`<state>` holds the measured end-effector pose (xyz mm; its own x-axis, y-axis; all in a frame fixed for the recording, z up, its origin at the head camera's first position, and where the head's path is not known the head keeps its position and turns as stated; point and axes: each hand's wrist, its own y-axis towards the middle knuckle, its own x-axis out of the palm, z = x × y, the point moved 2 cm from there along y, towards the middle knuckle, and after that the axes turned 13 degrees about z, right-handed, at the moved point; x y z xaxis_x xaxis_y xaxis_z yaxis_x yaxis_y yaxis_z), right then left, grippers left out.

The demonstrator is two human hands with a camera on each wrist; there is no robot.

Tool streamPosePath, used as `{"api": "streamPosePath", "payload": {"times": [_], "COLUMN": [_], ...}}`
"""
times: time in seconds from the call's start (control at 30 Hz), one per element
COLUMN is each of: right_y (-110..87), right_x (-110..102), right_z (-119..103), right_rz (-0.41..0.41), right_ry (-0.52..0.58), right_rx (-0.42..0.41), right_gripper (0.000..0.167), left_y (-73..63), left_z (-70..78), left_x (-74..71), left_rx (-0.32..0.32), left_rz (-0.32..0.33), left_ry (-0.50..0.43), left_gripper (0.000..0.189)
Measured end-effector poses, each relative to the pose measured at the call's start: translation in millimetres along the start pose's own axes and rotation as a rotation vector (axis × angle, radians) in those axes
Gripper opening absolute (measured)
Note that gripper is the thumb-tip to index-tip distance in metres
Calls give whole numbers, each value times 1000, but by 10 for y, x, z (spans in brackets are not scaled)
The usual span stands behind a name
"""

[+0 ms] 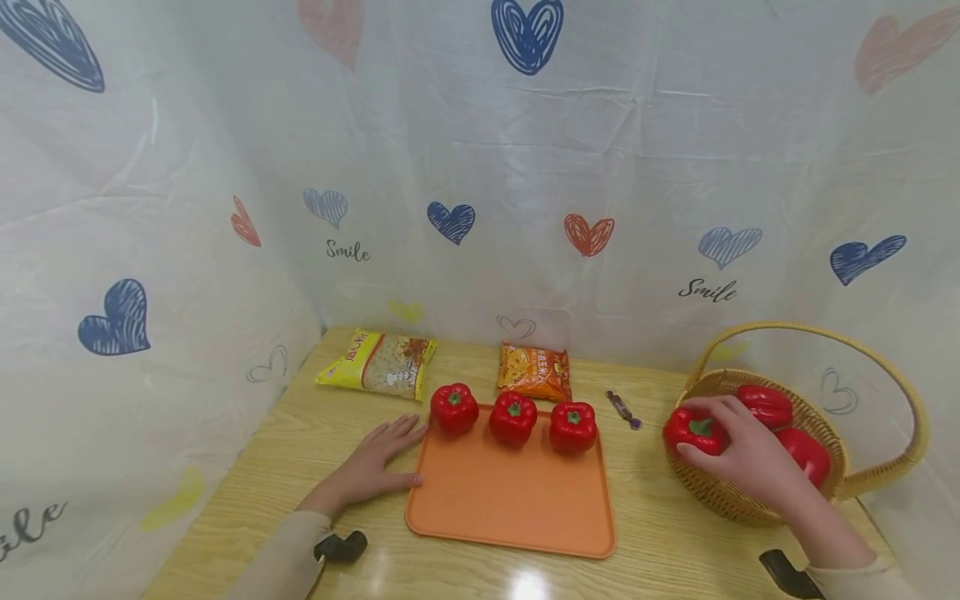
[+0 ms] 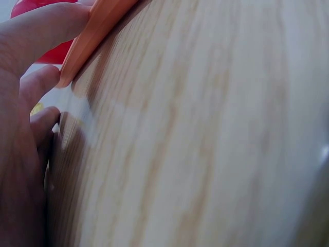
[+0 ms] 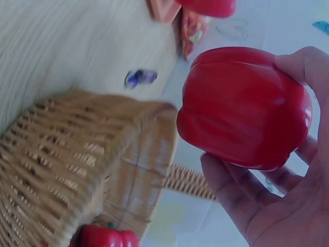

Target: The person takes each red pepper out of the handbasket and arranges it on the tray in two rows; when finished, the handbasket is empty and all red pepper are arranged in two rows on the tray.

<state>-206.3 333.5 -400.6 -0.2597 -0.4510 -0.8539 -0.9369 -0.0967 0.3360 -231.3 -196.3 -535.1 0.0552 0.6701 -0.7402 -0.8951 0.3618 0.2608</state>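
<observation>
My right hand (image 1: 757,458) grips a red bell pepper (image 1: 681,427) between thumb and fingers, above the left rim of a wicker basket (image 1: 716,492). In the right wrist view, the gripped pepper (image 3: 241,108) is off the basket's rim. Two more red peppers, a rear one (image 1: 765,406) and a front one (image 1: 806,454), lie inside the basket. An orange tray (image 1: 510,508) has three red peppers in a row along its far edge: left (image 1: 453,408), middle (image 1: 513,418) and right (image 1: 573,428). With fingers spread, my left hand (image 1: 367,468) touches the tray's left edge.
Behind the tray lie a yellow food bag (image 1: 378,363) and an orange snack packet (image 1: 534,372). A small purple-ended wrapped item (image 1: 623,409) sits between tray and basket. The basket's tall handle (image 1: 900,387) arches up at the right. A heart-patterned curtain (image 1: 450,150) backs the wooden table.
</observation>
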Motion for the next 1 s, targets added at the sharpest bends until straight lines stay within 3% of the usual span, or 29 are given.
{"api": "streamPosePath", "payload": {"times": [0.27,0.5,1.0], "right_y": [-81,-158,-241], "right_x": [146,293,657], "right_z": [-158,-345,-736], "right_rz": [-12,33,5], "right_ry": [23,66,117], "right_rx": [-4,-93,-186], "right_gripper": [65,57,51], "left_y": [-3,-7,2], "left_z": [3,-15,-13], "left_x": [-1,6,1], "left_rx": [7,4,6], "left_rz": [2,5,0], "left_ry": [-3,2,2], "left_gripper": [81,81,82]}}
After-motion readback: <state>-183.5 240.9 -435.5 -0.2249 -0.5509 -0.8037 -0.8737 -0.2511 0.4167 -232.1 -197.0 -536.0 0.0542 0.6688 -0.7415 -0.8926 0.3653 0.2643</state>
